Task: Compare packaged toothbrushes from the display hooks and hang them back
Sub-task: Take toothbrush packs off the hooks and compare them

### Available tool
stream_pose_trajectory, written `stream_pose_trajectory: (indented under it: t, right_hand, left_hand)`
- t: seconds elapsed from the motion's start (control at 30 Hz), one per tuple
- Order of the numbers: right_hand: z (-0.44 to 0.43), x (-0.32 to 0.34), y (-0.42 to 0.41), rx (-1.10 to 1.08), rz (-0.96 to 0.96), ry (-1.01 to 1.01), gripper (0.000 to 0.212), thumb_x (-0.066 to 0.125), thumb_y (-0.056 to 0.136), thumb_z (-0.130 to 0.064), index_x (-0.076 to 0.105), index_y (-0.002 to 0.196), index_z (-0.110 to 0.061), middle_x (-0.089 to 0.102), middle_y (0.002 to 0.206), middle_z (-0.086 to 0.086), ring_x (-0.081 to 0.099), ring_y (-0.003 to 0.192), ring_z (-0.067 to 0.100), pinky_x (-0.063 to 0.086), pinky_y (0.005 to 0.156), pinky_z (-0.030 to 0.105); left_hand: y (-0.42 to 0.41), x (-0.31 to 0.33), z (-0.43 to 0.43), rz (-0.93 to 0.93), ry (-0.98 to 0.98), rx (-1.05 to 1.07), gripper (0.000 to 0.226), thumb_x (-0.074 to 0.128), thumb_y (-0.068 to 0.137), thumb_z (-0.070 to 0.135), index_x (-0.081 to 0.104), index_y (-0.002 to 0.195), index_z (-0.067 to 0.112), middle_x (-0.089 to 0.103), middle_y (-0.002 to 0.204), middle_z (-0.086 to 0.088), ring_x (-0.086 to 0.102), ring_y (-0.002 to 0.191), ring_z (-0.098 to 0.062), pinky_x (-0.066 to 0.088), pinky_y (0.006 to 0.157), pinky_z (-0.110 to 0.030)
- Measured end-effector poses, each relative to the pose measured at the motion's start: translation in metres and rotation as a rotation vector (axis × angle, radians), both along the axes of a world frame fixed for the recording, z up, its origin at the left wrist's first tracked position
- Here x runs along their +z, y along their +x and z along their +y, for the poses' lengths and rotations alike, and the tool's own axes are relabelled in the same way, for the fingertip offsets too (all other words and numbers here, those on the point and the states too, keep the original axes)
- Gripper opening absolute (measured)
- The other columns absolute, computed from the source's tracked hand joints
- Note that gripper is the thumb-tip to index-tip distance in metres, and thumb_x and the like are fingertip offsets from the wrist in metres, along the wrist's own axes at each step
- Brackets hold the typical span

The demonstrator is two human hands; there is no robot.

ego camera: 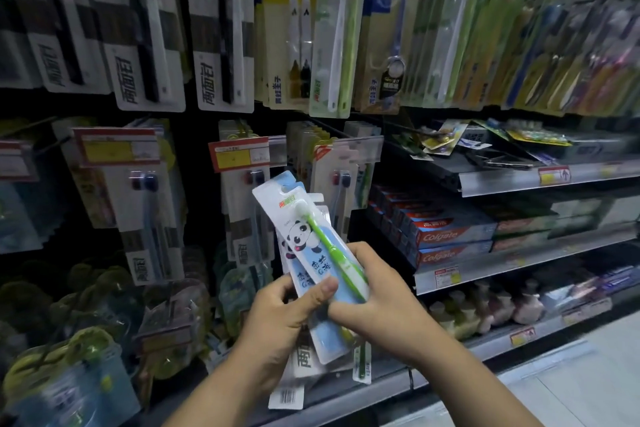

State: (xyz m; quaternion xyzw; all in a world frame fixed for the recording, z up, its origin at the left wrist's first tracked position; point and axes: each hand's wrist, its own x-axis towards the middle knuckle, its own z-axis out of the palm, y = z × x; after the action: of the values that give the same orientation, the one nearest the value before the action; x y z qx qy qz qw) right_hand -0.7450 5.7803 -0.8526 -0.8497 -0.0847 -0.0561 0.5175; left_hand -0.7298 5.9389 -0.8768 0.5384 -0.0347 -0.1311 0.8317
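Packaged toothbrushes (308,276), location? (A)

Lower centre of the frame. A fanned stack of several packs is held up in front of the display hooks (329,129), hanging on none of them. Front item: panda pack (301,236) with a green brush (334,253), top tilted to the upper left. (B)

Step in hand? (A)

Judged: comparison. The packs are off the hooks and under inspection; none of them is rehung yet. (B)

Left hand (277,319)? (A)

Closed round the lower left of the stack, fingers behind, thumb (325,288) pressed on the front. It appears to carry the lot. (B)

Right hand (377,291)? (A)

Curled over the right edge of the panda pack, near the brush handle, gripping it. Whether it also grips the packs behind: cannot tell. (B)

Next move calls for? (A)

Estimate only. The right hand peels the panda pack off the stack while the left hand retains the rest. The hang hole at the pack's top then has to line up with a hook tip, mid-frame, near the red-and-yellow price label (239,154). Which hook is its own is not evident. The Colgate boxes (446,236) on the shelf (519,258) at right are not involved. (B)
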Motion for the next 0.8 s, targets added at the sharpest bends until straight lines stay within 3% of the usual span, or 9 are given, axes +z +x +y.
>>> stream_pose_trajectory:
  t: [0.1, 0.27, 0.37, 0.43, 0.5, 0.57, 0.7, 0.8]
  right_hand:
    - [0.0, -0.002, -0.001, -0.005, -0.007, 0.015, 0.042, 0.078, 0.076, -0.02, 0.054, 0.108, -0.03, 0.072, 0.098, 0.002, 0.073, 0.092, 0.029, 0.062, 0.076, 0.054]
    - [-0.011, -0.004, 0.002, -0.085, -0.064, 0.207, 0.04, 0.075, 0.077, -0.008, 0.054, 0.107, -0.022, 0.072, 0.099, -0.001, 0.074, 0.09, 0.015, 0.061, 0.072, 0.032]
    - [-0.024, -0.004, 0.005, -0.13, -0.099, 0.205, 0.035, 0.071, 0.072, -0.015, 0.055, 0.102, -0.022, 0.07, 0.095, 0.004, 0.071, 0.083, 0.02, 0.059, 0.068, 0.039]
    - [-0.032, -0.005, 0.006, -0.181, -0.135, 0.217, 0.027, 0.064, 0.073, -0.019, 0.054, 0.098, -0.018, 0.066, 0.088, 0.003, 0.062, 0.071, 0.018, 0.054, 0.061, 0.038]
    - [-0.04, -0.009, 0.008, -0.261, -0.184, 0.272, 0.016, 0.055, 0.075, -0.02, 0.05, 0.089, -0.014, 0.056, 0.07, -0.01, 0.047, 0.058, 0.008, 0.042, 0.052, 0.023]
    - [-0.046, -0.011, 0.011, -0.354, -0.218, 0.302, 0.01, 0.049, 0.076, -0.021, 0.044, 0.082, -0.014, 0.048, 0.065, -0.013, 0.037, 0.051, 0.003, 0.034, 0.048, 0.016]
    - [-0.056, -0.018, 0.02, -0.513, -0.212, 0.291, 0.018, 0.046, 0.078, -0.024, 0.044, 0.086, -0.008, 0.045, 0.075, 0.004, 0.035, 0.053, 0.007, 0.033, 0.049, 0.019]
    - [-0.064, -0.021, 0.031, -0.569, -0.165, 0.278, 0.008, 0.051, 0.093, -0.013, 0.046, 0.089, -0.008, 0.048, 0.078, 0.004, 0.039, 0.059, 0.011, 0.034, 0.051, 0.021]
  left_hand:
    - [0.001, -0.001, -0.001, -0.004, -0.005, -0.013, 0.047, 0.081, 0.073, 0.02, 0.071, 0.116, 0.002, 0.078, 0.106, -0.021, 0.077, 0.093, -0.04, 0.065, 0.071, -0.045]
    - [0.005, -0.005, 0.0, 0.026, -0.014, 0.015, 0.046, 0.079, 0.074, 0.017, 0.07, 0.116, 0.0, 0.078, 0.108, -0.018, 0.078, 0.093, -0.035, 0.064, 0.071, -0.039]
    - [0.006, -0.006, 0.001, 0.021, 0.019, 0.036, 0.044, 0.081, 0.074, 0.017, 0.072, 0.114, 0.001, 0.08, 0.104, -0.016, 0.078, 0.088, -0.028, 0.062, 0.073, -0.035]
    - [0.005, -0.006, 0.002, 0.016, 0.038, 0.05, 0.04, 0.081, 0.073, 0.015, 0.073, 0.11, 0.001, 0.08, 0.099, -0.015, 0.078, 0.079, -0.023, 0.062, 0.064, -0.029]
    - [0.005, -0.007, 0.002, 0.021, 0.047, 0.057, 0.04, 0.081, 0.071, 0.014, 0.074, 0.108, 0.0, 0.08, 0.097, -0.015, 0.077, 0.075, -0.023, 0.062, 0.061, -0.028]
    - [0.005, -0.007, 0.002, 0.025, 0.047, 0.06, 0.04, 0.081, 0.071, 0.014, 0.074, 0.108, 0.001, 0.08, 0.097, -0.016, 0.077, 0.075, -0.023, 0.062, 0.061, -0.029]
    - [0.004, -0.007, 0.002, 0.027, 0.034, 0.066, 0.04, 0.081, 0.071, 0.013, 0.074, 0.108, 0.0, 0.08, 0.097, -0.017, 0.077, 0.074, -0.024, 0.062, 0.059, -0.029]
    - [0.003, -0.008, 0.0, 0.03, 0.042, 0.064, 0.039, 0.081, 0.071, 0.013, 0.074, 0.109, 0.002, 0.08, 0.098, -0.016, 0.078, 0.076, -0.025, 0.063, 0.061, -0.03]
